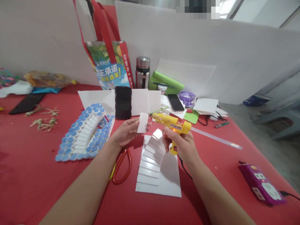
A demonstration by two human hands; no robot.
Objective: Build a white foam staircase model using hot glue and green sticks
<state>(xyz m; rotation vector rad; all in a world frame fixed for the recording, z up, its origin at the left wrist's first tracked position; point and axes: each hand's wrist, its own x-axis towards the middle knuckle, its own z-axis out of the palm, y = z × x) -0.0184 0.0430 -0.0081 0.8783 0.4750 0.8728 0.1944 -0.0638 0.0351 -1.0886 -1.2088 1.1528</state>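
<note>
Between the fingers of my left hand [127, 131] is a small white foam-board strip [142, 122], held upright. My right hand [181, 140] grips a yellow hot glue gun [167, 119] with a lit orange light; its nozzle points left, close to the strip's edge. A long clear glue stick [217, 138] sticks out of the gun's back. Below both hands lies a white board [172, 175] bearing a curved flight of white steps [150, 162]. Red-handled scissors [122, 167] rest under my left wrist, beside something thin and yellow.
A board edged with blue rosettes and white steps [81, 137] lies left. Behind stand a dark phone-like object [123, 102], a steel flask [142, 72] and a printed bag [110, 68]. A phone [175, 102] lies farther right. A purple power strip [261, 182] sits near the right edge.
</note>
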